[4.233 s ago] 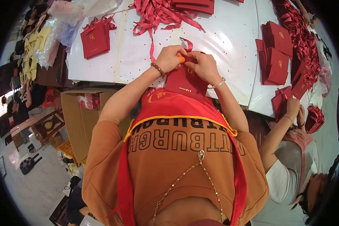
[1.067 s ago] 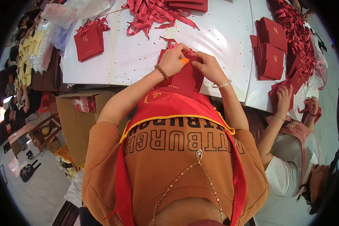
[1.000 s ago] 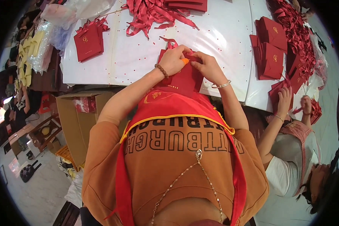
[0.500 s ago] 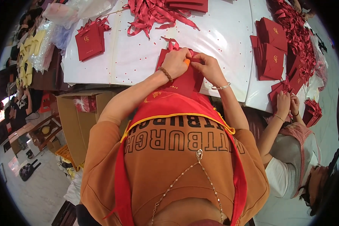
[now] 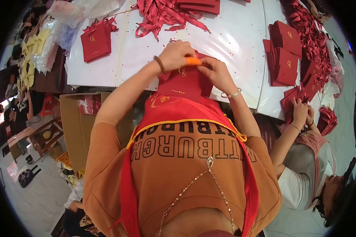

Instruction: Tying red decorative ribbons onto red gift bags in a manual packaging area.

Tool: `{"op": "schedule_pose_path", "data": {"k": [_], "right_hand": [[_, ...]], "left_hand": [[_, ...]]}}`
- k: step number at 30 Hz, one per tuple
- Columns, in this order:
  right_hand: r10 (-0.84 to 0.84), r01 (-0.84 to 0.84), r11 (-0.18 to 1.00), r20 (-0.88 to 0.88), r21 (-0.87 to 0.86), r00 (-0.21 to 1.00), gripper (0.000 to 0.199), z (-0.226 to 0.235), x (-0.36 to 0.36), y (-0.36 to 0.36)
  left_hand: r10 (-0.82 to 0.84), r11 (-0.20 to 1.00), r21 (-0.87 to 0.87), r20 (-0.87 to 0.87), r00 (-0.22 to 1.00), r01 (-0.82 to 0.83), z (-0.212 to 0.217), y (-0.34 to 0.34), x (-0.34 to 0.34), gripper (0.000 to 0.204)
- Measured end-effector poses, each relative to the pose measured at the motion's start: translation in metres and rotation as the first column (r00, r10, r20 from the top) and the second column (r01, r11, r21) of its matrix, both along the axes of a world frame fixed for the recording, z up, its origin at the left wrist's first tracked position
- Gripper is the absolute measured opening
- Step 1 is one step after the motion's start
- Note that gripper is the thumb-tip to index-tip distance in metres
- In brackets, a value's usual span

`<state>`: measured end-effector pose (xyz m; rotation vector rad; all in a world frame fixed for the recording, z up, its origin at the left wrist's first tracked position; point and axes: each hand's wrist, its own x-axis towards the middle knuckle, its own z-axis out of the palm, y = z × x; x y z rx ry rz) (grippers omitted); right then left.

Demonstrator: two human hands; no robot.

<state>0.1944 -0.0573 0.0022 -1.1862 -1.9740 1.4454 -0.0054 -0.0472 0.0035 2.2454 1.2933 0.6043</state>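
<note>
I'm watching a dark-red paper packet (image 5: 178, 83) sitting just above the frame's centre, its gold emblem (image 5: 182, 72) facing up, its top edge being partly covered by both hands (image 5: 178, 54).

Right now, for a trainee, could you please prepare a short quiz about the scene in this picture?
1. True or false: the left hand wears an orange cover on one digit.
2. Further up the white table, beyond the left hand, lie: a) scissors, b) loose red ribbons, or c) cardboard boxes?
3. Over what thing do the left hand and the right hand come together?

Key: 1. True; 2. b; 3. a dark red bag.
</note>
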Motion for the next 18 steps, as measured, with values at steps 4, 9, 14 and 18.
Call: {"op": "schedule_pose_path", "data": {"k": [4, 9, 14, 18], "right_hand": [[0.028, -0.022, 0.974, -0.023, 0.225, 0.999, 0.021, 0.004, -0.01, -0.002], [0.062, -0.057, 0.942, -0.003, 0.33, 0.998, 0.018, 0.007, -0.016, -0.006], [0.009, -0.012, 0.924, 0.011, 0.382, 1.0, 0.016, 0.002, -0.015, -0.009], [-0.039, 0.024, 0.919, 0.031, 0.394, 0.999, 0.014, -0.003, -0.017, -0.011]], "left_hand": [[-0.114, 0.676, -0.733, -0.01, 0.993, 0.07, 0.014, 0.025, -0.008, 0.024], [-0.237, 0.553, -0.811, 0.066, 0.969, 0.19, 0.022, 0.042, -0.011, 0.022], [-0.163, 0.758, -0.644, -0.031, 0.986, 0.105, 0.017, 0.025, 0.003, 0.019], [-0.075, 0.877, -0.479, -0.055, 0.996, 0.039, 0.013, 0.015, 0.007, 0.02]]}}
